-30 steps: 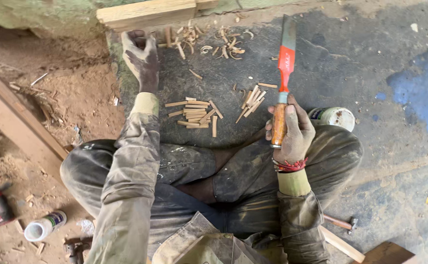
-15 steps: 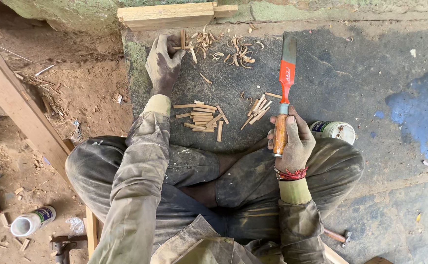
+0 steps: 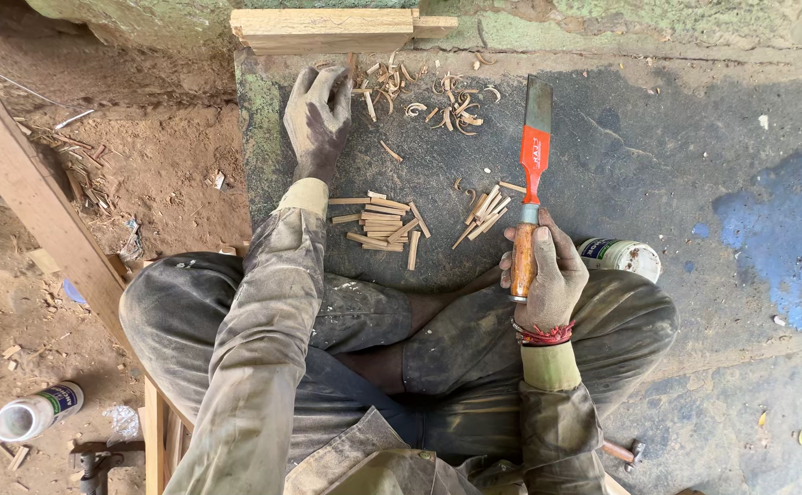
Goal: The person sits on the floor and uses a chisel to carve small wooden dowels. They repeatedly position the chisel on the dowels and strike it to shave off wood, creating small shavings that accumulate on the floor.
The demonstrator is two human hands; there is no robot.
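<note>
Right hand (image 3: 547,275) clenched on the wooden handle of the chisel (image 3: 531,174) — blade points to 12 o'clock and lies on the dark slab (image 3: 658,174). Left hand (image 3: 318,115) stretched to 11 o'clock, palm down, fingers spread, grasping nothing, at the wood shavings (image 3: 437,96) just below the timber block (image 3: 327,27). Cut wooden pegs (image 3: 382,222) sit in two small piles between the hands. White plastic bottle (image 3: 625,257) at 3 o'clock of the right hand.

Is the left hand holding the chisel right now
No, the right hand grips the chisel by its wooden handle; the left hand reaches toward wood shavings.
</note>
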